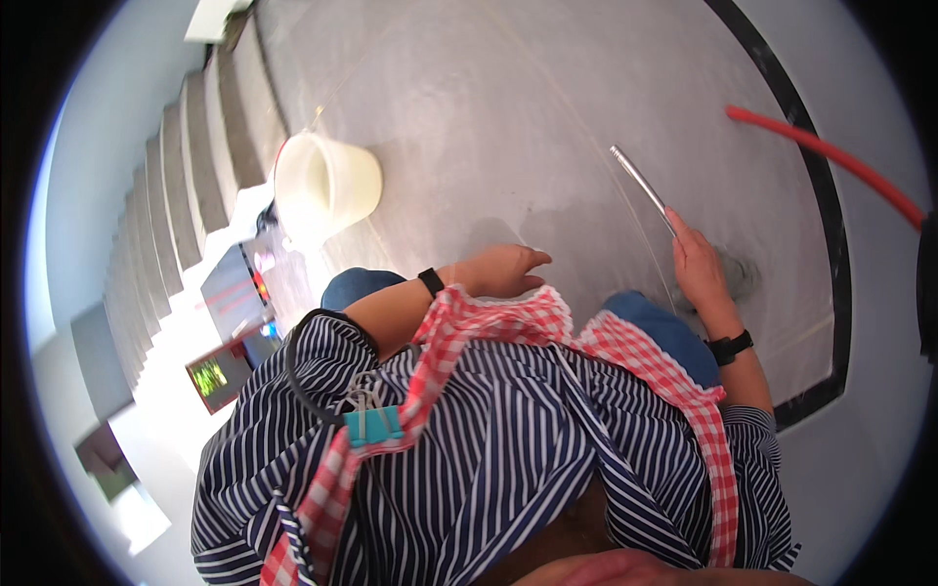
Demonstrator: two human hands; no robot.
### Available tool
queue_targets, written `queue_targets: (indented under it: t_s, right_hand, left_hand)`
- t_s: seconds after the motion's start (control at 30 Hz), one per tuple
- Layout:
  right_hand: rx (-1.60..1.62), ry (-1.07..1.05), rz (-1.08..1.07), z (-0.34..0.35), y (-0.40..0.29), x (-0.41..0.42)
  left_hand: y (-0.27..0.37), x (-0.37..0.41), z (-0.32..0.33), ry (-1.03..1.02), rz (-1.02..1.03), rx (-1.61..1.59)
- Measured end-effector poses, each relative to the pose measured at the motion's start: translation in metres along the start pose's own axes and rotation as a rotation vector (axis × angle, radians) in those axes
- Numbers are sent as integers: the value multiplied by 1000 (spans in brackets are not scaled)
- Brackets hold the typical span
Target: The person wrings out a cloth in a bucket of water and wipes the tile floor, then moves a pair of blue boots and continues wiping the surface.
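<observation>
In the head view, my right hand is closed around one end of a slim silver metal tube, whose free end points up and left over the grey floor. My left hand is held in front of the red-and-white checked apron, fingers apart and with no object seen in it. A cream plastic bucket stands on the floor beyond and to the left of that hand. Its inside is partly washed out by glare.
Steps rise along the left side. A black skirting strip edges the floor at the right, below a pale wall. A red cable or hose crosses the upper right. Bright glare lies beside the bucket.
</observation>
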State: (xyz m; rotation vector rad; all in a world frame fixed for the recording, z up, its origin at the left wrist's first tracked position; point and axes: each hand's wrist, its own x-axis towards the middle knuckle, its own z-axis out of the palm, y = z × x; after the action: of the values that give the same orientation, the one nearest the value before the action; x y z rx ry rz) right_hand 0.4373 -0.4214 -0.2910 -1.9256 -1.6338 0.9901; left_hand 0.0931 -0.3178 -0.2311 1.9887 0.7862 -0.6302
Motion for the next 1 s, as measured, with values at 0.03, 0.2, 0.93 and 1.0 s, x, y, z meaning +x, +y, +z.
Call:
queue_targets:
  t_s: [0.03, 0.2, 0.93, 1.0]
  right_hand:
    - [-33, -51, -32, -2, -7, 14]
    - [-142, -285, -182, -17, -38, 66]
    - [28, -436, -101, 18, -107, 78]
    - [-31, -408, -93, 10, -103, 69]
  left_hand:
    - [-3, -2, -3, 60, 25, -63]
    - [-11, 28, -14, 251, 37, -324]
    - [-172, 157, -107, 815, -34, -1466]
    - [-188, 155, -111, 833, -58, -1291]
